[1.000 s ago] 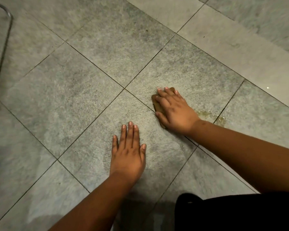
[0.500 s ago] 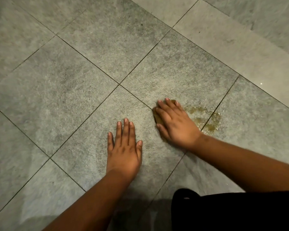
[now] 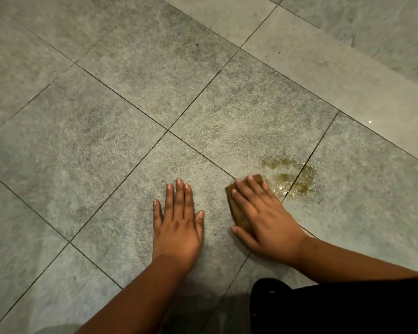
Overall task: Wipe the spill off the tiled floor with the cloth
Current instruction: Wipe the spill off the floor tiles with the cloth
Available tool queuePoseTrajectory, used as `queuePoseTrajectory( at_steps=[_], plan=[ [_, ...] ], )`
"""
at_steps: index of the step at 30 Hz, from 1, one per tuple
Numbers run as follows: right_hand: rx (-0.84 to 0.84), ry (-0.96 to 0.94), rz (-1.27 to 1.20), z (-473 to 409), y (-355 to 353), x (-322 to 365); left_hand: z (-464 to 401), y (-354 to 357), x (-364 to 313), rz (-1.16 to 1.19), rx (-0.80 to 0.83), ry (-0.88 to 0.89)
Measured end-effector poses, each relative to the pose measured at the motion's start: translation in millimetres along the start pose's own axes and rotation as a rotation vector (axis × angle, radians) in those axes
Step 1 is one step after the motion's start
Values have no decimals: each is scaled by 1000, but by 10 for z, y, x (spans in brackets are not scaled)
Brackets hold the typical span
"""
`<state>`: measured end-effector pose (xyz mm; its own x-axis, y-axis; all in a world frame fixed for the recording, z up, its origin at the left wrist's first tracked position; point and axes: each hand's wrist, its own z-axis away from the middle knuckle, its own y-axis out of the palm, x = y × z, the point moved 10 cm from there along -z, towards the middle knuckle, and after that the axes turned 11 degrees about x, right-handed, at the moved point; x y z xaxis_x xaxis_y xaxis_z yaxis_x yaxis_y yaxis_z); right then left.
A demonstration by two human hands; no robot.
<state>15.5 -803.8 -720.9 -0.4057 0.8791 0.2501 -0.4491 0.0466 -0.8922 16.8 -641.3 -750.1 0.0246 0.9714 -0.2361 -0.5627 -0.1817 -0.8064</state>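
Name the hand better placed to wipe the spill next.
Right. The right hand already presses the cloth beside the spill; the left hand lies flat on bare tile, farther away.

Left hand (image 3: 177, 227): flat on floor (image 3: 106, 131), left of right hand
Right hand (image 3: 263, 215): on cloth (image 3: 239, 213)
Cloth: on floor, just left of spill (image 3: 292, 177)
Spill: across a tile joint

The tiled floor (image 3: 135, 97) looked like matt grey stone with a speckled, grainy finish and thin dark grout lines. Paler tiles (image 3: 323, 75) at the upper right appeared smoother and glossier, catching a small glint of light. The spill (image 3: 292, 179) was a wet, shiny yellowish-brown film. The cloth (image 3: 239, 208) looked brown, soft and matt.
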Motion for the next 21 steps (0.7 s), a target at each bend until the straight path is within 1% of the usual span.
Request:
queuePoseTrajectory(
  at_steps=[3, 6, 7, 8, 11, 14, 17, 21],
  plan=[
    [52, -90, 58, 28, 78, -26, -5, 5, 4, -4, -9, -3],
    [103, -182, 143, -251, 12, -104, -7, -3, 0, -10, 11, -7],
    [105, -188, 157, -400, -49, -151, -5, -5, 5, -9, 25, -9],
    [99, -162, 155, -570, -147, -223, -7, -5, 5, -9, 38, -9],
    [59, -6, 80, -1095, -509, -499, 7, -34, -1, -6, 42, 2],
    [54, 54, 36, -1331, -639, -614, 16, -47, 15, -13, 53, 23],
    [21, 69, 5, -1120, -557, -535, 20, -62, 50, -39, 51, 42],
    [28, 31, 5, -390, -148, -93, 18, -42, 54, -53, 31, 56]
  ],
)
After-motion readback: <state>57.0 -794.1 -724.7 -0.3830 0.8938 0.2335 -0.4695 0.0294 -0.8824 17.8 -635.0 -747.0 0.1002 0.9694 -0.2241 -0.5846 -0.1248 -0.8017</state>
